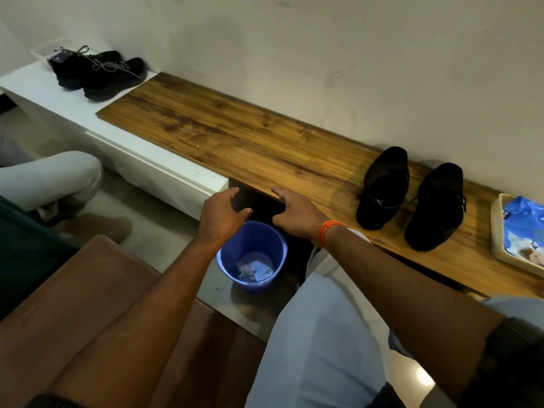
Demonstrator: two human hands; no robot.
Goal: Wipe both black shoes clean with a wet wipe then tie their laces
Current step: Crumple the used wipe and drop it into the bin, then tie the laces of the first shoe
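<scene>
A: Where are the two black shoes?

B: They sit on the wooden shelf [235,136], over on the right, close to the wall [323,39]. One shoe [382,188] is just beside the other shoe [435,207]. Their toes point toward the person. They stand side by side and almost touch.

A: What is the left hand [222,214] doing?

B: It hangs in the air above a blue bucket [251,254]. Its fingers are bent a little and spread out. It holds nothing.

A: And the right hand [294,212]?

B: It is also up in the air, near the front edge of the shelf. The fingers are loose and a bit curled. It holds nothing too. There is an orange band [326,231] on that wrist.

A: What is in the bucket?

B: Some crumpled whitish stuff lies at the bottom. The bucket stands on the floor, between the two hands and below them.

A: Where are the wipes?

B: A blue pack [524,231] lies in a pale tray [497,231] at the far right end of the shelf, near the shoes.

A: Anything else?

B: Another pair of black shoes [100,73] with grey laces sits far off on the left, on a white ledge [44,89].
</scene>
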